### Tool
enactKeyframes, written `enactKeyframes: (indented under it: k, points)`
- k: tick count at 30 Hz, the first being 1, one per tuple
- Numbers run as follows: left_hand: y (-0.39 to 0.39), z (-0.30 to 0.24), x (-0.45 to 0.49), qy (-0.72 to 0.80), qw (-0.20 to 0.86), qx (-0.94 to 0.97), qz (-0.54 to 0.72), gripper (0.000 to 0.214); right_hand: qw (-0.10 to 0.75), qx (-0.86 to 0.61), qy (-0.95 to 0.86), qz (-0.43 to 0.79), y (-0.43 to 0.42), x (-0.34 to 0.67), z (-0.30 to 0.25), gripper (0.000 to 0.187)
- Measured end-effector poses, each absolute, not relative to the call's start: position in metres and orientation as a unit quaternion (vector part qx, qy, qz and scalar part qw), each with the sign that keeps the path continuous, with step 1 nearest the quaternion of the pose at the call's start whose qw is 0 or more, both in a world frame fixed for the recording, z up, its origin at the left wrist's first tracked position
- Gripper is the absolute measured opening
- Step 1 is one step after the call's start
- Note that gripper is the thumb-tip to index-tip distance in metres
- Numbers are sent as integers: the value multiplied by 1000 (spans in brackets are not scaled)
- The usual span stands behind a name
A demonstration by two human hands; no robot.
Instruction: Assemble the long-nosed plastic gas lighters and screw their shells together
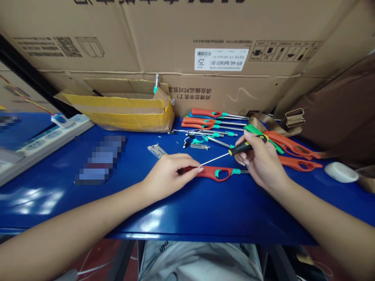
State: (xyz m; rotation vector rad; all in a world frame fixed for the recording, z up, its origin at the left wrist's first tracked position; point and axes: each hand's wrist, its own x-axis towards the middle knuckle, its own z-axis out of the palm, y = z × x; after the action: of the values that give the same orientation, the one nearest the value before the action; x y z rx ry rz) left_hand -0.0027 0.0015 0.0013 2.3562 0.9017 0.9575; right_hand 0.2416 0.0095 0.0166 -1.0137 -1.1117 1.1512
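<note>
My left hand (170,171) pinches the butt end of an orange long-necked lighter (216,172) with a teal trigger, which lies flat on the blue table (181,210). My right hand (260,162) grips a screwdriver (234,150) by its black and yellow handle. The screwdriver's thin shaft slants down to the left, and its tip meets the lighter's body right by my left fingertips. Both hands are closed on what they hold.
Several orange and blue lighters (211,119) lie behind, more orange ones (293,150) at the right. Small metal parts (156,150) and wires sit mid-table. An open yellow-taped carton (129,109), a power strip (43,138), a white oval object (341,171) and large cardboard boxes (175,39) surround them.
</note>
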Motion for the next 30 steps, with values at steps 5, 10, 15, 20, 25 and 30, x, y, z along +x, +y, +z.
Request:
enactKeyframes:
  k: [5,10,15,20,25,30]
  points:
    - [1,2,-3,327,207,853,350,12,588,-434,-477,489,9,242,17,34]
    - [0,2,-4,330,206,855,342,14,588,-429,-476,494,8,242,15,33]
    - [1,1,-5,331,204,858,335,16,581,-438,-490,480,8,243,14,33]
    - [1,-1,-5,332,188,863,332,15,581,-436,-503,469,7,243,14,35]
    - [1,-3,-7,329,170,870,326,14,583,-432,-520,451,6,245,11,34]
    - [1,-3,-7,326,169,872,324,15,575,-430,-531,450,3,245,9,33]
